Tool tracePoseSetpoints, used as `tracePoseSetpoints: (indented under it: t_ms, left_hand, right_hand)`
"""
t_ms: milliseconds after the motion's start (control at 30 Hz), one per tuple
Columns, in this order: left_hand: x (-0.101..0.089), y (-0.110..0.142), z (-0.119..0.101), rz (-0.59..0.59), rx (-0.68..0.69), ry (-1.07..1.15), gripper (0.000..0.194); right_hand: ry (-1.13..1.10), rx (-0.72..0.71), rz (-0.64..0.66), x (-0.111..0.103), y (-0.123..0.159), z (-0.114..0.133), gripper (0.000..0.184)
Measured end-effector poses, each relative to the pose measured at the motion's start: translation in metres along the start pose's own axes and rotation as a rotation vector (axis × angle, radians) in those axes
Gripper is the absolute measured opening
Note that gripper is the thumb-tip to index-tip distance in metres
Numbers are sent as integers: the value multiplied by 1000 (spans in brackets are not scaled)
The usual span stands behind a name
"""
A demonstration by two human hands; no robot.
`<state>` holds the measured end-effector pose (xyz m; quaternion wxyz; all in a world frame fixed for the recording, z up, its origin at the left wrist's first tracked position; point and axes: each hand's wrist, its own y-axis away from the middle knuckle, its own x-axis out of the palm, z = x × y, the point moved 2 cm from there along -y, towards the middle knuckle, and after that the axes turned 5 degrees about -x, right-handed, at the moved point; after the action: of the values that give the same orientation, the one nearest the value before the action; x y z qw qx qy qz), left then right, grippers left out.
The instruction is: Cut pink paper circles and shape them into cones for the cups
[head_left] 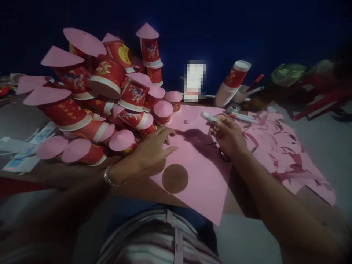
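My right hand [229, 135] grips a small white glue stick [208, 117] between thumb and fingers, raised over a large pink paper sheet [203, 168]. Beneath this hand lies a pair of scissors [224, 154], partly hidden. My left hand [156, 148], fingers apart and holding nothing, hovers at the sheet's left side beside the red paper cups. A round brown patch [175, 178] in the sheet matches the table and looks like a cut-out hole. One small pale bit [186, 121] rests on the sheet's far part.
Red paper cups with pink cone tops [134, 93] are heaped at left. A leaning cup stack [231, 84] and a blurred-out upright white object [194, 80] stand at the back. Pink paper scraps [277, 146] cover the right side. A power strip [27, 146] lies far left.
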<state>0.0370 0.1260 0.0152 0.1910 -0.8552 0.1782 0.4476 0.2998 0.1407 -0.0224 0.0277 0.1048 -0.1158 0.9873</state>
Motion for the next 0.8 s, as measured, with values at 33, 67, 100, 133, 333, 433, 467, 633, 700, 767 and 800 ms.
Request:
tracePoseSetpoints:
  t_ms: [33, 67, 100, 133, 333, 433, 467, 633, 700, 767, 800]
  left_hand:
    - [-2, -4, -4, -13, -34, 45, 37]
    - [-4, -7, -7, -23, -54, 84, 43]
    - [-4, -11, -9, -27, -59, 111, 46]
    - [-4, -13, -11, -25, -56, 122, 48]
    - [13, -5, 1, 119, 90, -95, 15]
    - [22, 7, 8, 173, 154, -226, 19]
    - [23, 10, 9, 183, 177, -261, 22]
    - [26, 16, 13, 189, 250, -306, 29]
    - [27, 16, 15, 190, 255, -305, 29]
    - [27, 16, 16, 190, 267, -309, 29]
    - [28, 16, 16, 189, 269, -315, 29]
  right_hand:
    - [-10, 18, 16, 3, 2, 0, 24]
    - [-18, 35, 37, 7, 4, 1, 24]
    - [-22, 45, 57, 9, 5, 2, 23]
    - [-20, 47, 74, 12, 7, 4, 23]
    - [182, -39, 99, 23, 21, 15, 20]
    - [434, -154, 241, 33, 29, 11, 16]
    - [531, -229, 289, 37, 32, 9, 13]
    - [787, -521, 381, 46, 40, -4, 8]
    - [838, -546, 381, 47, 40, -5, 9]
    - [869, -567, 372, 48, 40, -4, 7]
    - [877, -583, 375, 49, 41, -3, 6]
